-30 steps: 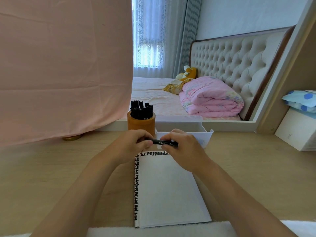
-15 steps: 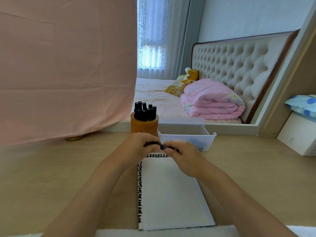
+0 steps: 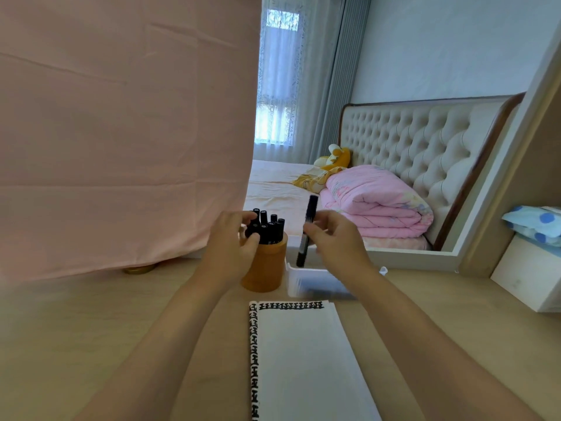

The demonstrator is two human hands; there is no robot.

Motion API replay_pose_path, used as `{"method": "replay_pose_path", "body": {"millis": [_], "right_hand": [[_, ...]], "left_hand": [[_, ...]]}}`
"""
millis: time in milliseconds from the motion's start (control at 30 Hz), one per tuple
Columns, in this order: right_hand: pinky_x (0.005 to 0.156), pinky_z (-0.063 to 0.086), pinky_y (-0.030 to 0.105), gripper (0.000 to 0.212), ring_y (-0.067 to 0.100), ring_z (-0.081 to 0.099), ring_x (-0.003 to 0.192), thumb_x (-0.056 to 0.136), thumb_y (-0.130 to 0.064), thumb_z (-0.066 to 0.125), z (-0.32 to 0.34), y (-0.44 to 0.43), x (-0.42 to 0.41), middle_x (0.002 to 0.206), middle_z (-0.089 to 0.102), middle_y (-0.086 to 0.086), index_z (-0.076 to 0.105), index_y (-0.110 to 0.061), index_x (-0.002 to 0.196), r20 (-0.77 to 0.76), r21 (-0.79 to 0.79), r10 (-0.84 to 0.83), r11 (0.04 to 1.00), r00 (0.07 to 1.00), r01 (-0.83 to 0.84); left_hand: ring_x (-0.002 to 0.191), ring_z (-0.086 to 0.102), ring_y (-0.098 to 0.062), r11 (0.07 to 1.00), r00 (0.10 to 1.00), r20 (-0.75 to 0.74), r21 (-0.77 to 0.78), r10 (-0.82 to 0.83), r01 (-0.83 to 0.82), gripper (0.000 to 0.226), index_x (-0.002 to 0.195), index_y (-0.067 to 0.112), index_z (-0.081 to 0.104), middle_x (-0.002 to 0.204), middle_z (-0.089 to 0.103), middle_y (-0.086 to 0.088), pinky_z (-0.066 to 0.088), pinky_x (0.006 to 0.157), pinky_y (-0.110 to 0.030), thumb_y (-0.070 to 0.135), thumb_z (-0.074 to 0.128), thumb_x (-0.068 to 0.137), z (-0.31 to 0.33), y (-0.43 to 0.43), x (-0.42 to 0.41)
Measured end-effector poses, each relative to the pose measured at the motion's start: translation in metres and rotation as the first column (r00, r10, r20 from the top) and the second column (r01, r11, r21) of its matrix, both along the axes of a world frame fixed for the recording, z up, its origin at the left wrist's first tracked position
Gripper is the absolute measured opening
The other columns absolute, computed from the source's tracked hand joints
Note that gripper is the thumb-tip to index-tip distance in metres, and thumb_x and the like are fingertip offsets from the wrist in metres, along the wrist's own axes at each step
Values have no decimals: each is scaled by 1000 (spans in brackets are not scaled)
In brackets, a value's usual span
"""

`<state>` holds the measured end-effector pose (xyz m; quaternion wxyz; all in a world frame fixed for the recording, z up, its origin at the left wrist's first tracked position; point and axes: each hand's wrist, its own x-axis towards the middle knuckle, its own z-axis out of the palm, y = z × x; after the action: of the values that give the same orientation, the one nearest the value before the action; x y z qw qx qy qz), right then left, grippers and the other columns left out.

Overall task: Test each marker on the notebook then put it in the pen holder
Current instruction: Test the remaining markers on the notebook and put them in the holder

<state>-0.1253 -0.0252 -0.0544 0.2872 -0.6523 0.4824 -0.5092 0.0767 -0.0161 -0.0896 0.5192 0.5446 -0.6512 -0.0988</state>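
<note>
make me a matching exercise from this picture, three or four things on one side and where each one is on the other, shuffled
Things:
1. marker
2. pen holder
3. notebook
4. white tray

Places:
A. lying flat on the desk, nearest the person
B. held nearly upright in the right hand
C. under the left hand, full of black markers
D. just right of the brown cup, behind the notebook

Pairs: 1-B, 2-C, 3-A, 4-D

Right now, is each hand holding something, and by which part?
The right hand holds a black marker upright by its middle. The left hand touches the markers in the pen holder; whether it grips one cannot be told.
</note>
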Motion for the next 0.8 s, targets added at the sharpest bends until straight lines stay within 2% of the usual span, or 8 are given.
{"method": "replay_pose_path", "body": {"millis": [167,233,300,433,533,633,733,800], "right_hand": [[87,57,50,14,22,72,89,91,-17,69,15,-33,20,91,73,-3,64,-30,88,25,-39,-26,999,999,27],[86,57,50,19,22,72,88,91,-16,70,12,-42,26,90,73,-4,63,-33,86,-7,-24,-27,999,1000,27],[86,58,49,17,21,72,88,91,-15,70,9,-49,28,91,73,-3,65,-31,88,-26,-9,-23,1000,999,23],[89,57,39,12,19,69,92,92,-17,69,5,-54,28,97,72,-1,71,-18,104,-103,21,11,1000,995,-9],[76,49,27,11,16,63,88,88,-21,73,-2,-56,30,91,69,-4,73,-19,100,-270,69,94,995,958,-78],[67,43,23,25,16,59,82,84,-24,77,-6,-61,32,89,65,-3,69,-21,107,-353,56,78,996,932,-63],[68,48,21,52,11,61,77,81,-18,79,-6,-61,31,91,64,-7,55,-32,125,-337,4,86,996,938,-90],[72,51,25,44,8,61,74,84,-18,76,-8,-60,29,92,66,-9,60,-34,122,-372,-37,113,990,921,-137]], "left_hand": [[140,29,-21,960,996,-26,267,-81,85,73,149,29,29,152,33,1,33,108,-36,21,61,84,17,-32,6],[133,38,-20,917,989,-72,369,-131,148,83,152,32,21,152,33,-2,40,101,-34,22,60,79,19,-42,8],[106,51,-12,869,972,-134,436,-193,233,84,154,32,19,141,42,-4,46,85,-29,15,59,82,21,-46,9],[91,53,-2,882,957,-177,378,-231,283,76,149,30,31,130,50,-1,51,83,-25,0,56,84,19,-52,12],[100,54,-1,911,948,-221,295,-230,289,69,144,30,39,124,52,7,43,69,-6,-3,55,86,18,-54,12],[119,50,-14,918,931,-263,241,-251,316,63,142,27,44,129,51,6,44,79,-13,-3,51,87,21,-56,10],[125,47,-14,918,937,-214,230,-276,323,61,145,30,42,139,48,6,43,92,-21,5,51,89,23,-59,8],[128,45,-14,925,951,-145,231,-272,300,60,144,36,40,141,45,7,41,100,-27,20,52,87,24,-60,5]]}}
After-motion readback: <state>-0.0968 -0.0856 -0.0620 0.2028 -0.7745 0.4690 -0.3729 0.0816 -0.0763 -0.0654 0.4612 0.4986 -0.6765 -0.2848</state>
